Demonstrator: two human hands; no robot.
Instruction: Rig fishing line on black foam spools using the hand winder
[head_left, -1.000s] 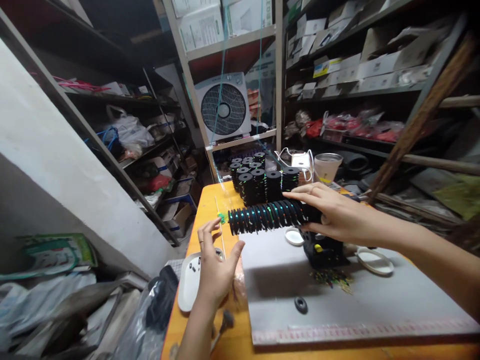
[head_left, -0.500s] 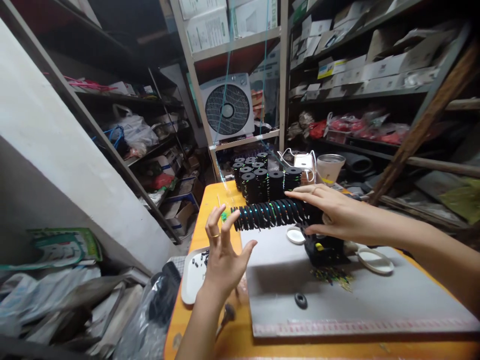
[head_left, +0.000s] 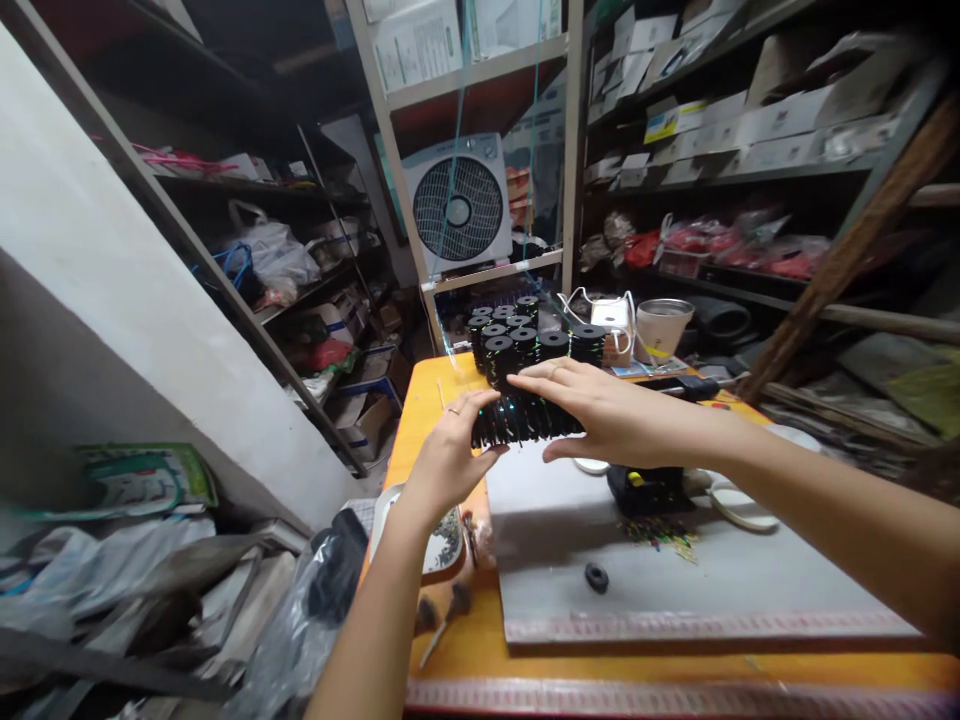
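A sideways row of thin black discs with shiny coloured bits along it is held above the grey-white board. My left hand is closed round its left end, thumb below and fingers on top. From the right, my right hand curves over the other end, thumb underneath, hiding part of the row. A black device with a yellow knob stands on the board under my right forearm. Small coloured pieces lie scattered before it, and one black ring lies nearer the front.
Upright stacks of similar black discs stand at the back of the orange table. A white tray with small dark pieces lies partly behind my left forearm. A cup, a fan and loaded shelves are farther back.
My left hand has gone from spread fingers to closing on the row's left end. My right hand has moved left along the row, which now sits clear of the device.
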